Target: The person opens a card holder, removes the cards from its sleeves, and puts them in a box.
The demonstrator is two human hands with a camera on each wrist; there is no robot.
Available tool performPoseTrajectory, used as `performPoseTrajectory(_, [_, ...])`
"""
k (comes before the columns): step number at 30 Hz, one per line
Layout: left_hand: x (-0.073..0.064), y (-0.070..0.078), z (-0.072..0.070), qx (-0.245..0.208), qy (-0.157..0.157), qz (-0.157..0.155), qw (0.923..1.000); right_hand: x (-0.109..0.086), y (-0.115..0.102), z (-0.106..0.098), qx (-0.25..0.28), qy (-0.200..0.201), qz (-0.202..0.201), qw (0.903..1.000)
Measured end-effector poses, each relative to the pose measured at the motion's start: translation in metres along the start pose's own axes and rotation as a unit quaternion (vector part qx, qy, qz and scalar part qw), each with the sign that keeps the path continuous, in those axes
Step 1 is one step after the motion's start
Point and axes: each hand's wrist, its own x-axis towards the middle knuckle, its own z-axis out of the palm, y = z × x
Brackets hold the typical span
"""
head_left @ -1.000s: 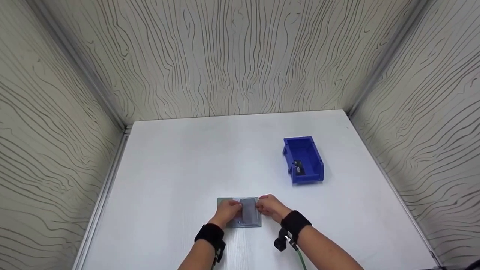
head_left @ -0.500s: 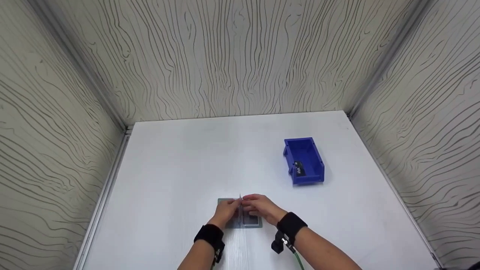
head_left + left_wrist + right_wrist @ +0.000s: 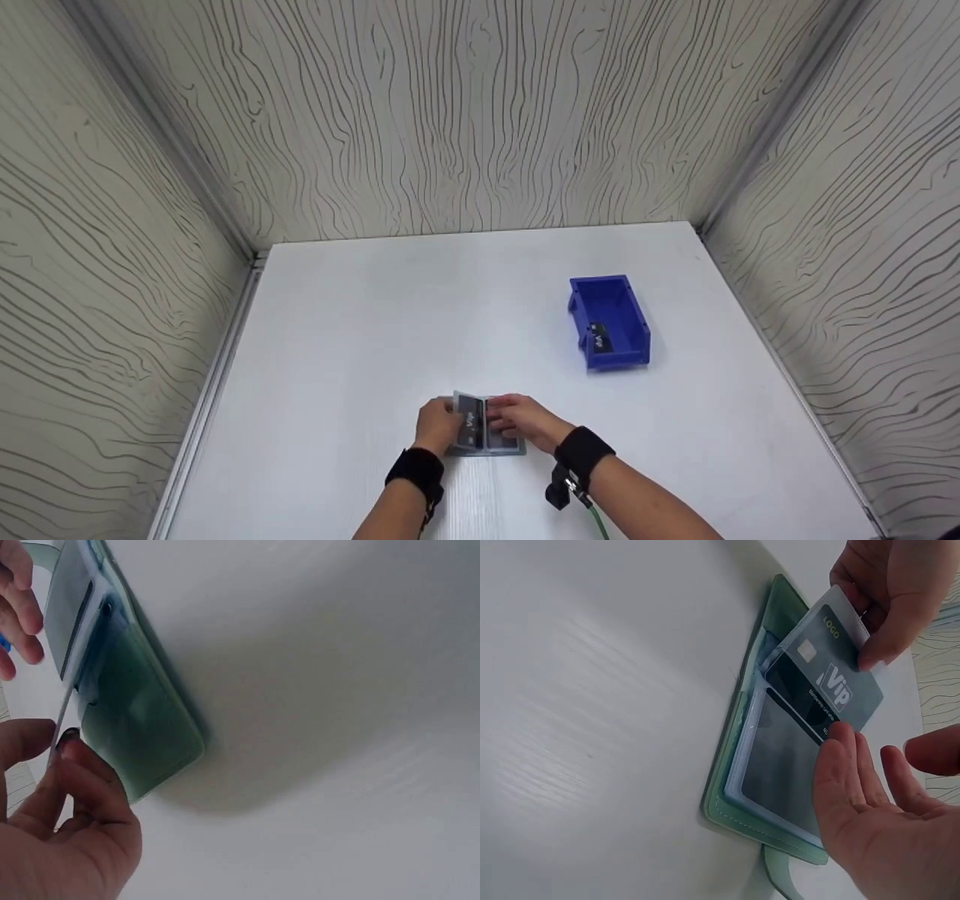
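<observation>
A green card holder (image 3: 142, 712) lies spread open on the white table, with clear plastic sleeve pages inside. My left hand (image 3: 436, 427) pinches the edge of one raised clear sleeve (image 3: 845, 604) between thumb and fingers. A dark VIP card (image 3: 855, 671) shows in that sleeve, which leans toward the left. My right hand (image 3: 529, 420) hovers over the right-hand pages with loosely extended fingers, its fingertips right at the VIP card's lower edge in the right wrist view. Beneath it, another sleeve page with a dark grey face (image 3: 780, 765) lies flat on the cover.
A blue plastic bin (image 3: 619, 358) stands on the table (image 3: 360, 322) to the right and farther back. Inside it is a black card (image 3: 601, 337) with "Vip" lettering. The holder's green strap (image 3: 778, 874) sticks out past the cover. Patterned panels (image 3: 480, 120) enclose the table.
A sleeve page has swung from lying flat on the right, through upright, to leaning left, revealing the VIP card. The right hand moved left over the pages; the left hand shifted slightly left.
</observation>
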Motion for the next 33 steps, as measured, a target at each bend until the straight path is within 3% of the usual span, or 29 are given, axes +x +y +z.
performPoseTrajectory(11, [-0.006,-0.01,0.003,0.075,0.062,-0.017,0.9951,0.001,0.004,0.006,-0.011,-0.015,0.008,0.9998])
performPoseTrajectory(20, [-0.006,-0.016,0.002,0.076,0.062,-0.013,0.9951,0.002,0.004,0.013,0.01,-0.007,0.014,0.9998])
performPoseTrajectory(33, [-0.005,-0.018,0.002,0.075,0.045,-0.006,0.9962,0.01,0.002,0.028,0.033,0.056,0.018,0.9977])
